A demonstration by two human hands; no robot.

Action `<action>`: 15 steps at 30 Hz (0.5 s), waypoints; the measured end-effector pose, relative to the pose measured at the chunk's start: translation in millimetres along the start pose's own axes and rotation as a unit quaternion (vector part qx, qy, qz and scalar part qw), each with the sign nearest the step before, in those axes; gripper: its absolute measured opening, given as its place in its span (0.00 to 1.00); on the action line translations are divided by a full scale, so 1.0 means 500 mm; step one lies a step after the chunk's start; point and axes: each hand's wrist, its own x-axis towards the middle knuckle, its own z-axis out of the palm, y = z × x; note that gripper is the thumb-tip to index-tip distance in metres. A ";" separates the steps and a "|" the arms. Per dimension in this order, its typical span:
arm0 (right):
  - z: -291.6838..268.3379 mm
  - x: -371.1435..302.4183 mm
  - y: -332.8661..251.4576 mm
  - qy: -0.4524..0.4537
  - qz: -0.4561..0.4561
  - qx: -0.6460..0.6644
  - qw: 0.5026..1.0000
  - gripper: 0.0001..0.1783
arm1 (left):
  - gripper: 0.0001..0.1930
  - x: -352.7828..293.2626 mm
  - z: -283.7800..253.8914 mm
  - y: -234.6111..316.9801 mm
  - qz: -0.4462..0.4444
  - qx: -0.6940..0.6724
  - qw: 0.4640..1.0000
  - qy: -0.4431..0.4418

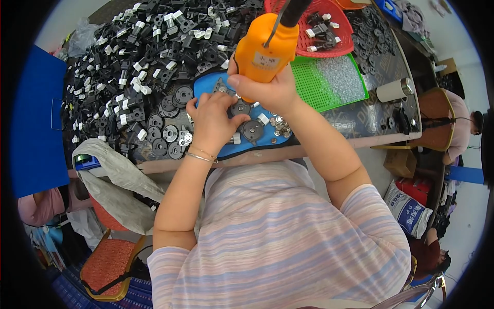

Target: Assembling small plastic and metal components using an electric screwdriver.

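Note:
My right hand (278, 91) is wrapped round an orange electric screwdriver (266, 44), held upright over the blue mat (265, 145). Its lower tip is hidden behind my fingers. Under it, my left hand (212, 119) has its fingers bent and closed on a black part with a round disc (241, 108), which lies on the mat. Another black disc part (252, 131) with a white knob sits just nearer to me. Beside it, small round metal pieces (279, 126) are gathered on the mat.
A large heap of black parts with white ends (154, 46) covers the table's left. Loose black discs (170, 132) lie left of the mat. A green tray (314, 105) of small clear pieces, a red basket (346, 31) and a pale cylinder (391, 91) stand on the right.

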 end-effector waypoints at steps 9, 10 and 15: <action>-0.060 -0.041 0.020 -0.018 -0.172 0.011 0.985 0.12 | 0.20 -0.002 0.009 -0.004 0.015 -0.003 0.999 0.028; -0.065 -0.053 0.009 -0.009 -0.170 0.062 0.983 0.12 | 0.20 -0.001 0.008 -0.004 0.016 -0.004 1.000 0.027; -0.091 -0.088 -0.039 0.001 -0.127 0.013 0.992 0.12 | 0.22 -0.002 0.001 -0.006 0.024 0.024 0.999 0.022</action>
